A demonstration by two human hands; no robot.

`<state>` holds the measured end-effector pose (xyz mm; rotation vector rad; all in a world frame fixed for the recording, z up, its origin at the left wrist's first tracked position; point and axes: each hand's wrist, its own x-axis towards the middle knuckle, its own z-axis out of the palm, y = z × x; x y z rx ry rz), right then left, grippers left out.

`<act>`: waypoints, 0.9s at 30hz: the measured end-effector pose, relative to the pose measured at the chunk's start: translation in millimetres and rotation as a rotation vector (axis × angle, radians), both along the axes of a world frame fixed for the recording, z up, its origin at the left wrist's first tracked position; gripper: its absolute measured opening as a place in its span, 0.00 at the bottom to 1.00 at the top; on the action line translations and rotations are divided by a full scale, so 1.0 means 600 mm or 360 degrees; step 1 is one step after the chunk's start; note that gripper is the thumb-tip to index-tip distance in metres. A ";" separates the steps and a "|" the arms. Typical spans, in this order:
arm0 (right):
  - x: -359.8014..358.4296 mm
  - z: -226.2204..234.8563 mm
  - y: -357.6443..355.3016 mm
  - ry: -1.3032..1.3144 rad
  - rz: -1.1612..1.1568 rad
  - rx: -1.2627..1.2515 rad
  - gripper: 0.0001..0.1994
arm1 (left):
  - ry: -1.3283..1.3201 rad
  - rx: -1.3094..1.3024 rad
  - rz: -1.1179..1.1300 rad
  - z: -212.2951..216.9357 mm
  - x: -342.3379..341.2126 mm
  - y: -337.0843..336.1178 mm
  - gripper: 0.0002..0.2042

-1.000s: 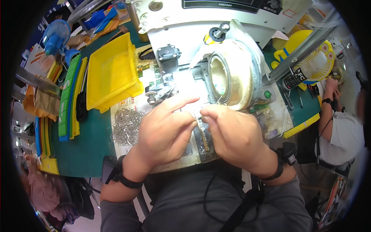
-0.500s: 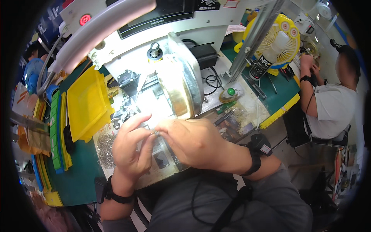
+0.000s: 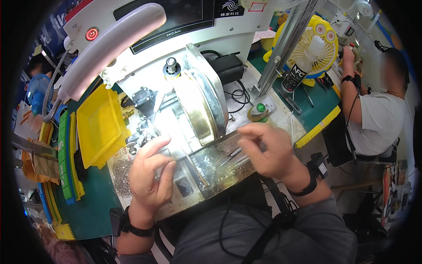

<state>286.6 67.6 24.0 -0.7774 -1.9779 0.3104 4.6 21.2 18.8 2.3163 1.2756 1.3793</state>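
Observation:
Over the left part of the work board, my left hand pinches a tiny, thin, gold-coloured piece between thumb and finger; its kind is too small to make out. My right hand hovers to the right with fingers curled and thumb and index apart, nothing visible in it. Below it, slim metal tools lie on the board. Beyond both hands stands a machine with a brass-coloured wheel and a small clamp-like fixture, brightly lit.
A yellow tray stands at left beside green and yellow strips. A lamp arm arches over the machine. At right are a green-topped button, a bottle, a metal post and a yellow fan. A co-worker sits far right.
My right hand has come away from my left and moved right, its fingers loosening. The left hand stays nearly in place, still pinching. The view has shifted slightly.

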 end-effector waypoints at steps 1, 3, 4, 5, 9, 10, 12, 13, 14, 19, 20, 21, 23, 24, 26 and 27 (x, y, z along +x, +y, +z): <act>0.009 0.004 0.000 0.0021 -0.0048 -0.0024 0.11 | 0.0013 0.0054 0.0006 -0.001 0.000 0.003 0.04; 0.030 -0.010 0.001 0.0118 -0.0050 0.0035 0.09 | 0.0025 0.0110 0.0015 0.000 0.000 0.006 0.05; 0.040 -0.013 -0.001 0.0352 -0.0052 -0.0055 0.08 | 0.0030 0.0112 0.0016 0.000 0.000 0.005 0.05; 0.051 -0.014 -0.003 0.0586 -0.0053 -0.0146 0.07 | 0.0034 0.0114 0.0018 0.000 -0.001 0.004 0.05; 0.110 -0.004 0.022 0.0839 -0.0193 -0.0265 0.06 | 0.0038 0.0136 0.0001 0.004 0.000 0.004 0.05; 0.127 -0.009 0.032 0.0871 -0.0284 -0.0376 0.05 | 0.0042 0.0139 -0.0002 0.004 0.000 0.005 0.05; 0.144 -0.024 0.039 0.0849 -0.0428 -0.0468 0.05 | 0.0039 0.0148 -0.0003 0.005 0.001 0.005 0.06; 0.148 -0.035 0.039 0.0847 -0.0432 -0.0466 0.05 | 0.0043 0.0147 -0.0001 0.004 0.000 0.005 0.06; 0.152 -0.046 0.039 0.0815 -0.0441 -0.0469 0.05 | 0.0049 0.0146 0.0000 0.004 0.000 0.004 0.06; 0.190 -0.060 0.068 0.0816 -0.0576 -0.0514 0.05 | 0.0032 0.0128 0.0010 0.000 -0.001 0.003 0.06; 0.200 -0.060 0.075 0.0869 -0.0622 -0.0531 0.05 | 0.0032 0.0118 0.0017 0.000 -0.001 0.003 0.06; 0.208 -0.059 0.079 0.0923 -0.0667 -0.0548 0.05 | 0.0033 0.0121 0.0016 0.001 0.000 0.003 0.06; 0.216 -0.055 0.080 0.0938 -0.0669 -0.0532 0.05 | 0.0043 0.0117 0.0021 0.001 0.001 0.003 0.06; 0.220 -0.052 0.081 0.0953 -0.0670 -0.0519 0.05 | 0.0042 0.0118 0.0021 0.001 0.001 0.003 0.06; 0.225 -0.046 0.085 0.0949 -0.0672 -0.0492 0.06 | 0.0038 0.0123 0.0014 0.000 0.000 0.003 0.06; 0.228 -0.042 0.089 0.0943 -0.0675 -0.0464 0.07 | 0.0038 0.0123 0.0015 0.000 0.001 0.003 0.06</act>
